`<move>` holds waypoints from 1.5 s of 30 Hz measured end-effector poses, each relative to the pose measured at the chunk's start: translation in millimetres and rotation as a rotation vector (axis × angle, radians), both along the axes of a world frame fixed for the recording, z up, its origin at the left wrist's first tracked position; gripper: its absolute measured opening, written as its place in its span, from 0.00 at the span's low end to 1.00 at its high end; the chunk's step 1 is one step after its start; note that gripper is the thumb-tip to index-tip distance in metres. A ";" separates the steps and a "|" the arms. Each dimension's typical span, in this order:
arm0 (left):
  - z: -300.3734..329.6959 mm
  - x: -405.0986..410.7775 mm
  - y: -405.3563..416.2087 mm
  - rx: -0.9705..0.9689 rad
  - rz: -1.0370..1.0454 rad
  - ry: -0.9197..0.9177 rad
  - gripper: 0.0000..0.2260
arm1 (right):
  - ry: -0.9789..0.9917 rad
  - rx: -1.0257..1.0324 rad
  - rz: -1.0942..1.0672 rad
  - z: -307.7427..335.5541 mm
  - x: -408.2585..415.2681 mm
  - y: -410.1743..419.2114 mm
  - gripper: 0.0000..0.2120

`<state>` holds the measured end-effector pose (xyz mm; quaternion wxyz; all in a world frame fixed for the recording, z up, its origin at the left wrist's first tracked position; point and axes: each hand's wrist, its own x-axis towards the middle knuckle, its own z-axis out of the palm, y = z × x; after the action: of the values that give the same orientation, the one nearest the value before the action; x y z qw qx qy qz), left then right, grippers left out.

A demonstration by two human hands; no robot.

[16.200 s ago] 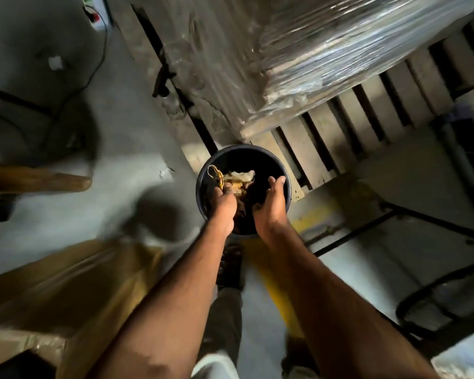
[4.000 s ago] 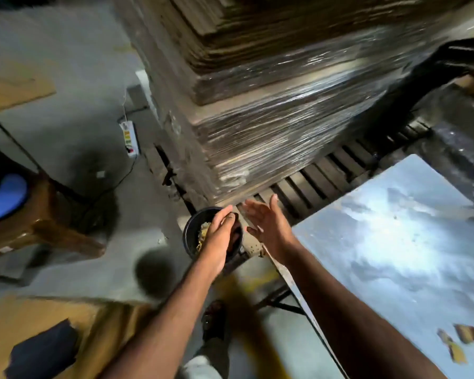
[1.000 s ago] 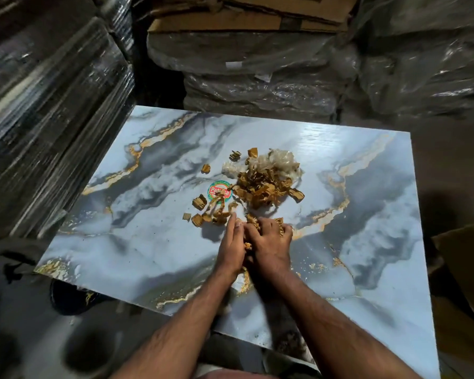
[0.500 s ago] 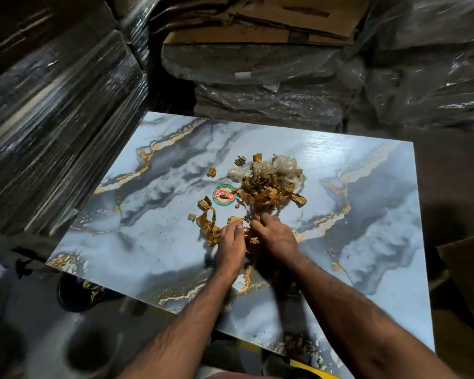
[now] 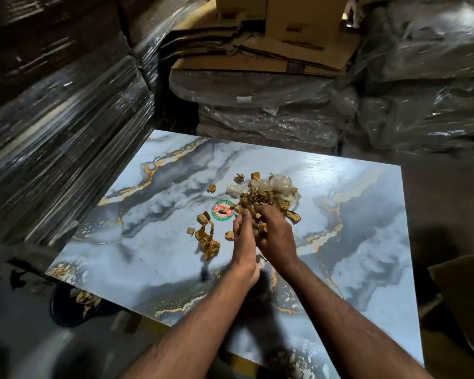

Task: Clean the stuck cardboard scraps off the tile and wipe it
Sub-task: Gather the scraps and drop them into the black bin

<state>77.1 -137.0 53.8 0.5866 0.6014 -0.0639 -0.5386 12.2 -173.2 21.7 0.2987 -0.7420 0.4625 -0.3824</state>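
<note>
A glossy blue-grey marble-look tile with gold veins lies flat in front of me. Near its middle sits a heap of brown cardboard scraps mixed with crumpled clear plastic. A round red-and-green sticker is stuck beside the heap. Loose scraps lie left of my hands. My left hand and right hand are pressed together at the heap's near edge. The right hand's fingers curl round a clump of scraps; the left hand's straight fingers press against it.
Below the tile's near-left corner, a black bucket on the floor holds scraps. Shrink-wrapped stacks rise on the left, wrapped bundles and flattened cartons behind, and a cardboard piece at the right.
Both hands have slid forward from the tile's near part into the heap and closed together on scraps. Earlier they were at the bucket on the floor.
</note>
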 end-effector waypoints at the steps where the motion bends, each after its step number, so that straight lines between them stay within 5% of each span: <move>1: 12.0 -0.3 -6.5 0.009 -0.014 0.111 0.19 | 0.010 -0.034 0.014 8.6 2.1 -1.8 0.15; 6: 48.3 12.9 -25.6 -0.044 -0.114 0.386 0.17 | -0.060 -0.097 -0.007 40.8 3.2 -12.5 0.16; 14: 85.2 19.4 -49.0 -0.083 -0.130 0.359 0.18 | -0.021 -0.145 -0.045 81.9 13.1 -22.9 0.34; 23: 122.5 10.4 -62.1 -0.161 -0.060 0.237 0.09 | -0.508 -0.095 -0.031 121.4 15.5 -37.7 0.06; 28: 130.3 14.7 -51.2 -0.066 -0.009 0.275 0.34 | -0.394 -0.127 -0.090 120.3 21.5 -31.5 0.20; 31: 137.3 21.2 -47.1 -0.062 0.020 0.306 0.38 | -0.524 0.037 -0.047 117.4 22.4 -25.1 0.24; 38: 147.3 22.5 -32.5 -0.131 -0.176 0.162 0.16 | -0.573 0.135 0.001 129.6 33.5 -4.4 0.30; 45: 159.1 49.2 -10.3 -0.227 -0.197 0.289 0.18 | -0.419 0.012 0.056 151.8 48.4 9.5 0.28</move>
<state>126.3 -147.3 212.9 0.5984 0.4387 -0.0979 -0.6633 60.5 -163.7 173.5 0.4033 -0.6570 0.3717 -0.5173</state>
